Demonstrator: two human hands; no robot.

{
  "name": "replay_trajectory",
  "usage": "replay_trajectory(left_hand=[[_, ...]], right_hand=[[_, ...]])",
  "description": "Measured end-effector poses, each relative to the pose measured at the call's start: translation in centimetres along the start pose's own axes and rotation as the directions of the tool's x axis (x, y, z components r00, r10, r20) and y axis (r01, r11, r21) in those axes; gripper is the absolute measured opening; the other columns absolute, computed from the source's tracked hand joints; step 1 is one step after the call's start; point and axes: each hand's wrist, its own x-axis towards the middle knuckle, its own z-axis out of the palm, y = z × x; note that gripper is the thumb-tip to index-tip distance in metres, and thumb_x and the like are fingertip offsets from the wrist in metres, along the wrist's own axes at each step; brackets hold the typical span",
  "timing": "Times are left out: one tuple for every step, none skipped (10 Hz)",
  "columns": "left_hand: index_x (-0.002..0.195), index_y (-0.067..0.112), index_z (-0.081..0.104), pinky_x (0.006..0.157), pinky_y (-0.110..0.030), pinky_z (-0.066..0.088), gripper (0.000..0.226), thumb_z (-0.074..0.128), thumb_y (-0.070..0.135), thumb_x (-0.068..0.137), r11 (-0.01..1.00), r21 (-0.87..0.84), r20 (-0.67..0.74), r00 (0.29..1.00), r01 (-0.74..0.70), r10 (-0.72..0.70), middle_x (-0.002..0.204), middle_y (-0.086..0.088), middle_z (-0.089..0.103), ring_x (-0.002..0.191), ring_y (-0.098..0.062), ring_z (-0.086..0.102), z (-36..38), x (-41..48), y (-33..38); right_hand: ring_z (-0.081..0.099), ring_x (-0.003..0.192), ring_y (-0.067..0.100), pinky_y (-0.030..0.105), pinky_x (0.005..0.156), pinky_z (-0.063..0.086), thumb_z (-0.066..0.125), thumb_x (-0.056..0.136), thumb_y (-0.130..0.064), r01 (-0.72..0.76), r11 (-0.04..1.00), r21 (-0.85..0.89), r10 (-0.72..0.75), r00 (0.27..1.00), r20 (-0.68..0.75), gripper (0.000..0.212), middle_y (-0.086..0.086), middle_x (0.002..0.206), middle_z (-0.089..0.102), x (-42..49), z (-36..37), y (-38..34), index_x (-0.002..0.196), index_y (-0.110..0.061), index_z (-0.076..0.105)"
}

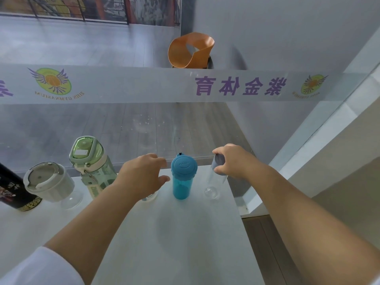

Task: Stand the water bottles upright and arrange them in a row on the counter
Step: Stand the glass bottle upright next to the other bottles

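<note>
A row of bottles is seen standing along the far edge of the white tabletop (185, 233), against a glass panel (144, 124) that carries a frosted band with purple lettering and winged emblems.

At the lower left of the frame, a black bottle (12, 190) with printed decoration is cut off by the frame edge. Just beside it, a clear bottle with a grey-white lid (48, 182) is stood upright, and next to that a taller green bottle (90, 161) with a pale green flip lid and a strap. Near the centre, a blue bottle (183, 175) with a blue cap is stood upright.

The left hand (141, 173) is held over a small clear bottle (149, 196), of which only the base is visible beneath the palm; the fingers are curled and half spread, and whether the bottle is gripped cannot be told. The thumb tip lies close to the blue bottle, apparently not touching it.

At centre right, the grey cap of a slim clear bottle (212, 186) is pinched from above by the right hand (234, 161), the bottle being upright with its base on the tabletop near the right edge.

An orange chair (191, 51) is seen through the glass at the upper centre of the frame.
</note>
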Motion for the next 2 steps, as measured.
replay_trajectory(left_hand=[[0.118, 0.028, 0.055, 0.071, -0.026, 0.049, 0.041, 0.054, 0.052, 0.084, 1.000, -0.001, 0.016, 1.000, 0.006, -0.006, 0.114, 0.005, 0.061, 0.080, -0.010, 0.051, -0.21, -0.06, -0.02], [0.117, 0.028, 0.055, 0.069, -0.026, 0.050, 0.040, 0.054, 0.052, 0.084, 1.000, -0.001, 0.005, 1.000, 0.009, -0.009, 0.110, 0.005, 0.061, 0.079, -0.011, 0.053, -0.45, -0.24, -0.14]], right_hand=[[0.051, 0.113, 0.025, 0.036, 0.092, 0.050, 0.065, 0.080, -0.031, -0.005, 1.000, 0.003, 0.005, 1.000, -0.008, 0.061, 0.006, 0.134, 0.048, 0.05, -0.04, -0.03, 0.136, -0.022, 0.042], [0.048, 0.119, 0.026, 0.038, 0.095, 0.047, 0.064, 0.080, -0.036, -0.015, 1.000, 0.009, 0.015, 0.999, -0.030, 0.063, 0.005, 0.139, 0.044, 0.10, -0.38, -0.09, 0.137, -0.023, 0.041]])
